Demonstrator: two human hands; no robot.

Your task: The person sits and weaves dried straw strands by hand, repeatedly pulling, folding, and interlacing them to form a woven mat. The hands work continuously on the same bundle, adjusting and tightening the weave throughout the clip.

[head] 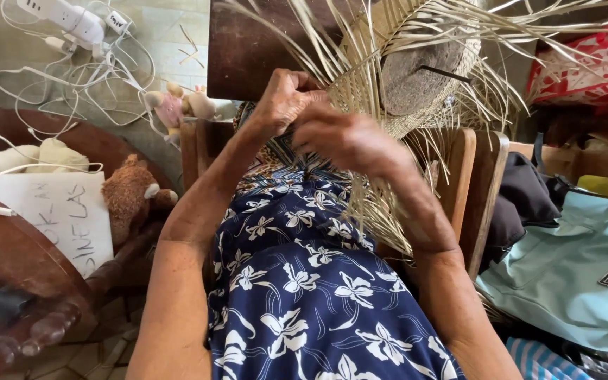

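This is a lived-in room of a home, used also for handwork. To the left of the fingers (297, 105) stands a dark round wooden table (15, 260) with a handwritten paper sheet (65, 218), soft toys (131, 193) and a white power strip (72, 21) with many tangled cables. Just beyond the fingers a half-woven straw hat (402, 63) sits on a block. To the right lie a light blue bag (571, 274) and dark clothes (522, 200) by a wooden chair (480, 190). Below is a tiled floor (100, 352).

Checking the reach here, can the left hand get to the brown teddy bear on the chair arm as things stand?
Probably yes: the left hand grips the woven straw piece, but the brown teddy bear sits beside that arm with nothing between.
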